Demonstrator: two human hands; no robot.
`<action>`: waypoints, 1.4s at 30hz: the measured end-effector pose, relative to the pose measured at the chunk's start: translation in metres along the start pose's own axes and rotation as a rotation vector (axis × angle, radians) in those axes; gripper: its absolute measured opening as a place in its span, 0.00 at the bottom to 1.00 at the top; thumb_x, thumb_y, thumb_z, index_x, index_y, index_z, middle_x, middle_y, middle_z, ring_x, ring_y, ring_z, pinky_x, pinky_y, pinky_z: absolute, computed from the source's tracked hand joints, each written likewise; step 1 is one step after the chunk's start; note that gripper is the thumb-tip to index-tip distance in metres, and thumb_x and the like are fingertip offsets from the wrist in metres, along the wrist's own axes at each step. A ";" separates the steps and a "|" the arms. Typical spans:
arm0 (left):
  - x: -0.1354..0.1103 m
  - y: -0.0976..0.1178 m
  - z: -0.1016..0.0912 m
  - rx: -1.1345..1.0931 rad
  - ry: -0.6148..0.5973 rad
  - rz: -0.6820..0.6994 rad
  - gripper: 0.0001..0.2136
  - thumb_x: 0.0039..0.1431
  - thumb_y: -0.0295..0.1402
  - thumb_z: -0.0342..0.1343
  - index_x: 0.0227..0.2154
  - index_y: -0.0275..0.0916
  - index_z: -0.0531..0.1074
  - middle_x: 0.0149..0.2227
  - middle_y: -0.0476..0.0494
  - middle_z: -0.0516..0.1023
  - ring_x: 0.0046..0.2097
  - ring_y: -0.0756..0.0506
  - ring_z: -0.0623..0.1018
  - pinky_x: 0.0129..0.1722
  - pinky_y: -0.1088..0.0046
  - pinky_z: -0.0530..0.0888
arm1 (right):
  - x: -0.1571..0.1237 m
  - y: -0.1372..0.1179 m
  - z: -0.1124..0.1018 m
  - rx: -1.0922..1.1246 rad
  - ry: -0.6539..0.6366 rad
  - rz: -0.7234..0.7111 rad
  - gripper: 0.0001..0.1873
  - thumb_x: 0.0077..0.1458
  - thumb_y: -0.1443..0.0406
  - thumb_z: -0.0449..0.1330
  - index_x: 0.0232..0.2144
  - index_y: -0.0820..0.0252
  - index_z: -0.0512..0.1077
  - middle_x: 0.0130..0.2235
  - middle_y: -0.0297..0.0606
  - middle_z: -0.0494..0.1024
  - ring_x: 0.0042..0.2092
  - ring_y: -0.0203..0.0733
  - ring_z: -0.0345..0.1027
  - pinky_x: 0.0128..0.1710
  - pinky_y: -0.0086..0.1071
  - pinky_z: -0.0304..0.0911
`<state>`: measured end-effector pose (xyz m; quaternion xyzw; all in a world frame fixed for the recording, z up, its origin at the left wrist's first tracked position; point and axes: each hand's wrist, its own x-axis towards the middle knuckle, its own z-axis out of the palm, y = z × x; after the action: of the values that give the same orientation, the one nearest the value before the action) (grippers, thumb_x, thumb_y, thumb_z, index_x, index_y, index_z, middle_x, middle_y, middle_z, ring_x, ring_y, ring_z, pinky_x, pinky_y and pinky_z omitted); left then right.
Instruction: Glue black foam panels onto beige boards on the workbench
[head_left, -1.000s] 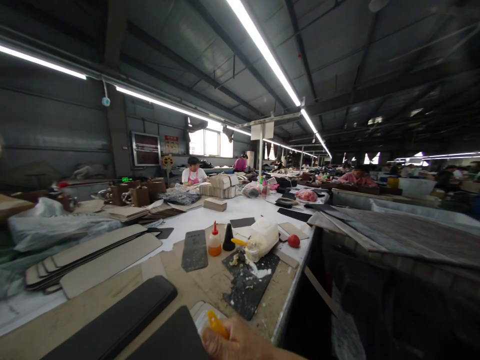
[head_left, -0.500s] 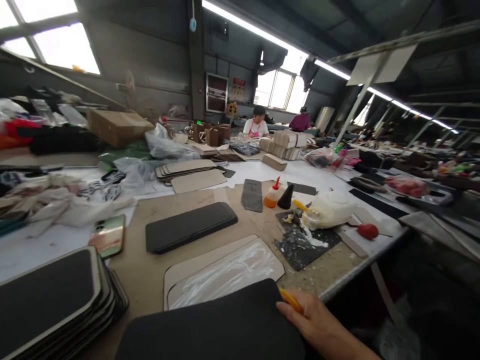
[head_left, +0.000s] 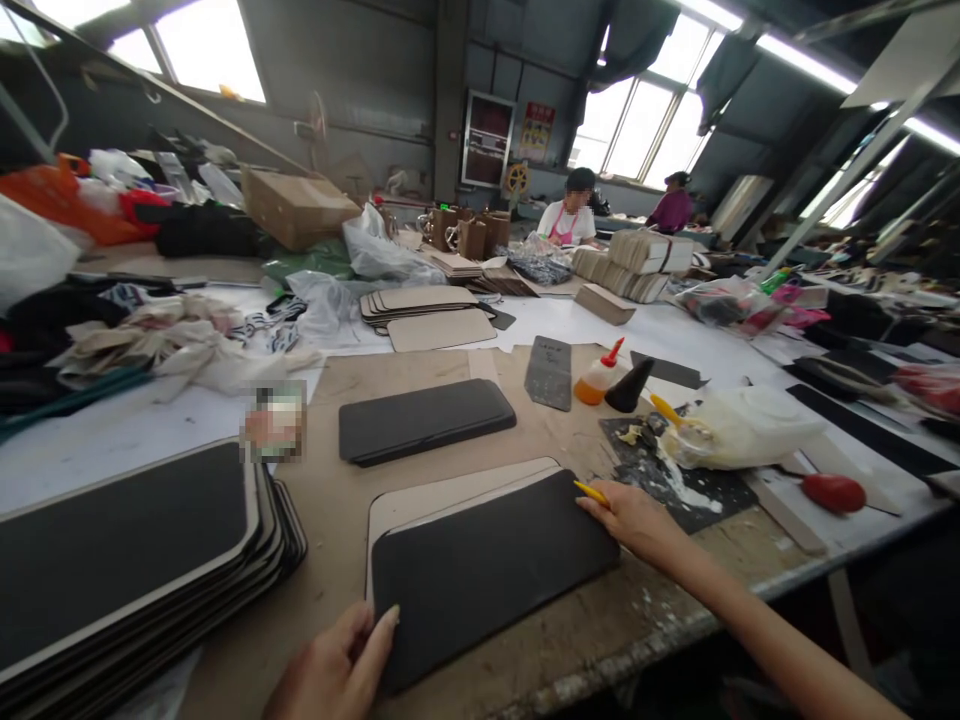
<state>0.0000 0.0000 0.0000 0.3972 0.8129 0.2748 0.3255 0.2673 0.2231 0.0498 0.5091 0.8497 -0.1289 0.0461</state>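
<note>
One black panel (head_left: 495,575) overlaps a beige board (head_left: 442,491). The left hand (head_left: 337,662) pinches its left edge; the right hand (head_left: 628,517) grips a yellow handle (head_left: 591,492) at its far right corner.

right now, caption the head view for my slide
Left hand and right hand, the latter with a yellow handle, at opposite ends of a black panel over a beige board.

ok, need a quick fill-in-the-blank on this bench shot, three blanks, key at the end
1. The slim tool in the person's right hand is ____ in colour.
2. The other hand, at the dark panel, is the person's ____ hand.
3. The bottle beside the black cone has a ____ tip.

Missing words: yellow; left; red.
</note>
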 end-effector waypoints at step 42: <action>-0.008 0.028 -0.009 0.432 -0.044 -0.148 0.16 0.59 0.41 0.38 0.24 0.42 0.66 0.27 0.41 0.78 0.32 0.40 0.77 0.29 0.70 0.63 | 0.029 0.014 0.007 -0.129 -0.069 0.077 0.17 0.58 0.56 0.47 0.34 0.61 0.70 0.34 0.44 0.77 0.38 0.46 0.71 0.34 0.30 0.57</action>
<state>0.0108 0.0066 0.0281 0.4027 0.8725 0.0608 0.2699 0.2656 0.2526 0.0347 0.5325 0.8340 -0.0894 0.1133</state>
